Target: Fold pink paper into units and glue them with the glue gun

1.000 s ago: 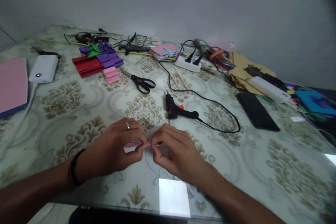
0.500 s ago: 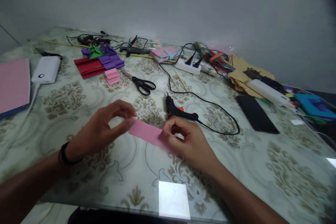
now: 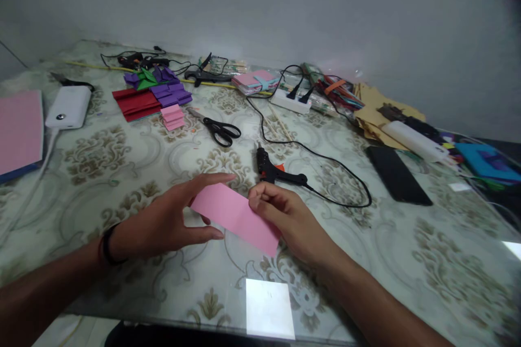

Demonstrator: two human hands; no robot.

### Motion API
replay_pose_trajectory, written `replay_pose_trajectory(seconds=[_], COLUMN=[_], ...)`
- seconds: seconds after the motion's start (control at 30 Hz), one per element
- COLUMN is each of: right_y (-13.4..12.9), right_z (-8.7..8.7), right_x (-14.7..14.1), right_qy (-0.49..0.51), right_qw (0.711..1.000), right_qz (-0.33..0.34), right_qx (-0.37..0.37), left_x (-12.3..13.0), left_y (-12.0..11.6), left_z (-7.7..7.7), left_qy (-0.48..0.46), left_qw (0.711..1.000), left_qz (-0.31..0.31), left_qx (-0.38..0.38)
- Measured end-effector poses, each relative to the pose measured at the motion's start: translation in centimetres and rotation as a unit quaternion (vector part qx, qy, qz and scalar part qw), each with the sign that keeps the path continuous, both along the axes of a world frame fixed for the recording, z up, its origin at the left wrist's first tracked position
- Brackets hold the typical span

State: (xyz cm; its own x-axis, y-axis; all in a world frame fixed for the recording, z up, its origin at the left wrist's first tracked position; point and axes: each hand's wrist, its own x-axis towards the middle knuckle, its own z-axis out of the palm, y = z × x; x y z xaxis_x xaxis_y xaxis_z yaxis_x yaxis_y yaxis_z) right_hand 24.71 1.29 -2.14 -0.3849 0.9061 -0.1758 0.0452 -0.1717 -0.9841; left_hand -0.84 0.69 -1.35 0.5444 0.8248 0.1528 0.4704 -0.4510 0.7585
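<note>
A plain pink paper strip (image 3: 234, 214) is held above the patterned table, slanting down to the right. My right hand (image 3: 285, 214) pinches its far edge between thumb and fingers. Around the strip's left end is my left hand (image 3: 175, 217), its thumb and fingers spread apart; some of its fingers are behind the paper, and whether they touch it I cannot tell. Just beyond my right hand lies a black glue gun (image 3: 272, 169), its nozzle pointing away. Black-handled scissors (image 3: 220, 129) rest farther back, next to a small pleated pink paper (image 3: 173, 117).
Folded red paper (image 3: 136, 104) and purple paper (image 3: 171, 94) lie at the back left. A white power bank (image 3: 70, 107) is at the left, a black phone (image 3: 396, 175) at the right. The glue gun's cord loops toward a white power strip (image 3: 291, 102).
My left fingers have opened from their pinch on the strip's left end. The strip has turned its broad face toward me, still in my right hand.
</note>
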Motion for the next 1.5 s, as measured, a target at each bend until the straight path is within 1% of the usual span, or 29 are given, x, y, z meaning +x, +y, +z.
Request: replay_pose_trajectory(seconds=[0.13,0.23,0.3,0.37,0.47,0.53,0.67,0.77,0.83,0.93,1.0,1.1,1.17,1.27,1.37,1.43,1.5], right_y=[-0.1,-0.1,-0.1,-0.1,-0.1,-0.1,-0.4,-0.7,-0.8,-1.0,-1.1,-1.3,-1.5,-1.6,-1.3,-1.0,-0.7], right_z=[-0.5,-0.8,-0.8,-0.8,-0.8,-0.7,-0.8,-1.2,-1.5,-1.5,-1.0,-0.2,0.0,-0.5,-1.4,-1.6,-1.6], right_x=[0.0,-0.2,-0.3,-0.4,-0.4,-0.4,-0.7,-1.0,-1.3,-1.5,-1.5,-1.3,-1.2,-1.2,-1.2,-1.1,-0.9], right_qy=[0.044,0.043,0.035,0.029,0.034,0.034,0.030,0.043,0.049,0.063,0.079,0.092,0.079,0.008,-0.039,-0.021,0.009], right_qw=[0.997,0.997,0.997,0.998,0.997,0.996,0.996,0.994,0.992,0.989,0.987,0.987,0.989,0.994,0.996,0.998,0.999], right_qz=[0.021,0.029,0.034,0.042,0.061,0.075,0.084,0.095,0.105,0.111,0.116,0.117,0.115,0.107,0.074,0.051,0.034], right_qx=[-0.060,-0.065,-0.056,-0.043,-0.027,-0.024,-0.020,-0.033,-0.052,-0.073,-0.076,-0.066,-0.054,-0.027,-0.001,0.000,-0.005], left_x=[-0.1,0.0,0.0,0.1,0.3,0.5,0.8,0.9,0.9,0.9,1.0,1.0,1.1,1.1,1.0,0.9,0.8], left_y=[-0.1,-0.1,-0.2,-0.2,-0.2,-0.1,-0.2,-0.5,-0.7,-0.8,-0.6,-0.3,-0.2,-0.2,-0.1,0.0,0.1], left_z=[-0.1,-0.1,-0.1,-0.1,-0.1,0.0,0.2,0.2,0.2,0.2,0.1,-0.1,-0.3,-0.4,-0.4,-0.4,-0.6], left_qy=[-0.038,-0.063,-0.072,-0.095,-0.147,-0.165,-0.175,-0.177,-0.167,-0.117,-0.075,-0.034,-0.026,-0.031,-0.079,-0.142,-0.195], left_qw=[0.999,0.998,0.997,0.994,0.981,0.974,0.966,0.962,0.965,0.979,0.988,0.992,0.991,0.990,0.985,0.973,0.954], left_qz=[-0.006,-0.004,0.014,0.024,0.011,0.007,0.002,0.008,0.011,0.028,0.059,0.102,0.113,0.122,0.103,0.076,0.060], left_qx=[-0.001,-0.002,-0.007,-0.042,-0.122,-0.157,-0.189,-0.206,-0.202,-0.167,-0.124,-0.068,-0.061,-0.070,-0.115,-0.168,-0.219])
